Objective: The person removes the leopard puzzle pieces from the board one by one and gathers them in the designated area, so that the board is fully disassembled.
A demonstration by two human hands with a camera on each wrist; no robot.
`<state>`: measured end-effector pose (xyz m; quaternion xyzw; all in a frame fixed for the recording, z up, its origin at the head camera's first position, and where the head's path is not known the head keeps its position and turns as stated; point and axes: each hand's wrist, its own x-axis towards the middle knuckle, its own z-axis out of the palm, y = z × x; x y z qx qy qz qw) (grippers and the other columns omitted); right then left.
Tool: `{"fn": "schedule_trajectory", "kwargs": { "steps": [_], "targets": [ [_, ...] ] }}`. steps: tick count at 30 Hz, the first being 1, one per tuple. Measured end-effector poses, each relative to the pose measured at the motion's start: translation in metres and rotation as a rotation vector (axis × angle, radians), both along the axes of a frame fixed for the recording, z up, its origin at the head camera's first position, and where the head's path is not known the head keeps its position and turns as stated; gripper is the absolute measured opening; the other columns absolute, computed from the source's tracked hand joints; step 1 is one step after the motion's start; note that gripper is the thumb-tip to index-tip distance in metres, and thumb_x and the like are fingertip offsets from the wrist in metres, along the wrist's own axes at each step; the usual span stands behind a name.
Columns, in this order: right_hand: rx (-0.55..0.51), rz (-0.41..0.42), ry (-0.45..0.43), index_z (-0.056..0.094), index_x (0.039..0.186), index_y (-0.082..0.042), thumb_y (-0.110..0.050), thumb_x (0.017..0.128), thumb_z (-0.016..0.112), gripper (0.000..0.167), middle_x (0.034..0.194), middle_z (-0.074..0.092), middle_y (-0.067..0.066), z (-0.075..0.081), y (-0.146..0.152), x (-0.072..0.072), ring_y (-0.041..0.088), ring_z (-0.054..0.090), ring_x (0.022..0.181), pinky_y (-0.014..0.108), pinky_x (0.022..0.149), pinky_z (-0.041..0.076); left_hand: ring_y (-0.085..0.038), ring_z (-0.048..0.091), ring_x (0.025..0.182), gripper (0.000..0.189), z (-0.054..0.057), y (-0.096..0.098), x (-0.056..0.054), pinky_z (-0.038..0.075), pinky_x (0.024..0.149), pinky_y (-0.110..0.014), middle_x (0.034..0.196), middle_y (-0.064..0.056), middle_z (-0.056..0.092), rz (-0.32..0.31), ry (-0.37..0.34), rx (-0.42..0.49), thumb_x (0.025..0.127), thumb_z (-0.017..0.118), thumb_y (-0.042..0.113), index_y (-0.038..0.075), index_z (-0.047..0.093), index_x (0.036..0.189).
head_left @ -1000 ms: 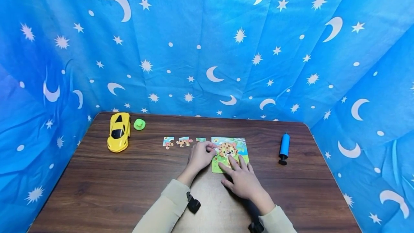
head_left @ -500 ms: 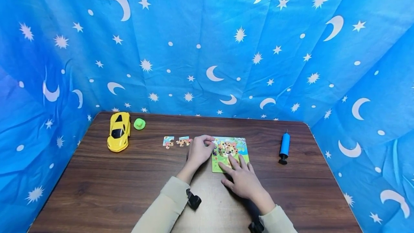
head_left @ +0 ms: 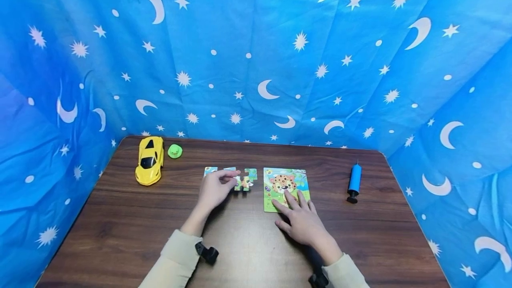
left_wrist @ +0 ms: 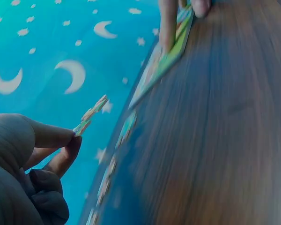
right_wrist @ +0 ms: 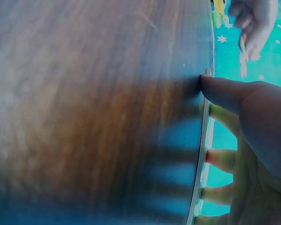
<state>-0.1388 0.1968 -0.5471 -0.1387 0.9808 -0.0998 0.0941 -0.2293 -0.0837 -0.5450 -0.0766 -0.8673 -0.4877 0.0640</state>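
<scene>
My left hand [head_left: 216,189] pinches a jigsaw piece [head_left: 244,183] between thumb and fingertips, above the table and left of the leopard puzzle board [head_left: 284,180]. In the left wrist view the pinched piece [left_wrist: 91,113] is seen tilted, nearly edge-on. My right hand [head_left: 302,219] lies with fingers spread and rests its fingertips on the lower part of the board. The right wrist view shows its thumb [right_wrist: 225,91] at the board's near edge. Loose jigsaw pieces lie in a row beyond my left hand, among them a green-blue piece [head_left: 251,173]; the hand partly covers the others.
A yellow toy car [head_left: 150,161] and a small green toy [head_left: 174,151] stand at the back left of the brown table [head_left: 120,234]. On the right lies a blue hand pump [head_left: 354,181] with a thin needle tip. A blue star-and-moon cloth [head_left: 224,70] hangs behind.
My left hand has moved left from the board's left edge and now holds the jigsaw piece out in plain view. My right hand has stayed on the board.
</scene>
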Motion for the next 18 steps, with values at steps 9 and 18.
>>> {"fn": "schedule_trajectory", "kwargs": {
  "steps": [9, 18],
  "targets": [
    [-0.004, 0.008, 0.016, 0.050, 0.155, -0.035, -0.050, 0.102, 0.062, 0.056, 0.167, 0.030, 0.013, -0.001, 0.000, 0.001, 0.053, 0.018, 0.151, 0.075, 0.111, 0.024, -0.015, 0.071, 0.081, 0.015, -0.008, -0.069, 0.007, 0.052, 0.077, -0.041, 0.087, 0.004, 0.077, 0.081, -0.085, -0.092, 0.090, 0.082, 0.018, 0.015, 0.083, 0.105],
    [-0.001, 0.010, 0.008, 0.049, 0.156, -0.035, -0.049, 0.102, 0.062, 0.056, 0.167, 0.030, 0.013, 0.001, -0.001, 0.001, 0.052, 0.018, 0.151, 0.074, 0.111, 0.023, -0.022, 0.070, 0.091, 0.011, -0.018, -0.095, 0.009, 0.049, 0.083, -0.047, 0.094, 0.001, 0.078, 0.119, -0.163, -0.161, 0.093, 0.078, 0.019, 0.016, 0.083, 0.103]
  ]
}}
